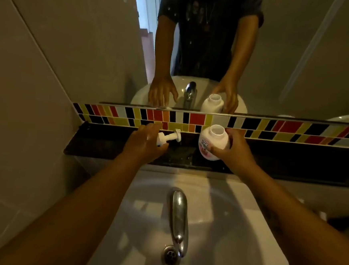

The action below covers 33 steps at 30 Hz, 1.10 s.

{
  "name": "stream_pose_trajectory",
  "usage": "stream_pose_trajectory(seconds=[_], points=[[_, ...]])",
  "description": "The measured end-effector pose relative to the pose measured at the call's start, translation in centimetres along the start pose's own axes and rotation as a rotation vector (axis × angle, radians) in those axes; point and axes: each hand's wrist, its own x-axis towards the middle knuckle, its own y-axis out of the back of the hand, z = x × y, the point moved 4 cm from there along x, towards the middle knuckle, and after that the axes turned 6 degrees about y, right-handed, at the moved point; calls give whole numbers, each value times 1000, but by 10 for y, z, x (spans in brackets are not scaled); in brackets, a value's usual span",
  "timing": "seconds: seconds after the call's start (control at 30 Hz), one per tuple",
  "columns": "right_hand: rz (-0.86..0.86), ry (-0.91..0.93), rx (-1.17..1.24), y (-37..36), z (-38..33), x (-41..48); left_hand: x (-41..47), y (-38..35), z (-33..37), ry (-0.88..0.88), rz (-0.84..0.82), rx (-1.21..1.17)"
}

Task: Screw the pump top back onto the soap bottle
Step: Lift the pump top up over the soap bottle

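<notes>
Lying on its side on dark stone ledge (97,143) was white plastic pump top (168,137), long axis running left-right, collar at left, spout end at far right. Left hand (145,141) rested over collar, fingers spread, not closed around it. Right hand (233,150) gripped round white soap bottle (213,142), upright, open neck pointing up, just right of pump. One pump, one bottle. Behind: multicoloured tile strip (274,127), mirror (279,57). Nearer: white basin (235,220), chrome tap (178,214).
</notes>
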Motion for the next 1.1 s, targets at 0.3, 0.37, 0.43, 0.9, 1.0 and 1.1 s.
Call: stream_pose_trajectory(seconds=[0.3,0.37,0.43,0.9,1.0,1.1], points=[[68,5,-7,-15,21,13,20,-7,-6,7,-72,65],[65,21,3,-16,21,14,22,-8,-6,-9,-81,58],[67,23,16,-16,21,14,25,-11,-8,-8,-107,55],[43,8,28,-14,23,15,29,47,42,-23,-67,-485],[34,23,27,-14,25,15,30,67,70,-31,-70,-669],[37,29,10,-14,28,16,32,81,92,-39,-15,-854]])
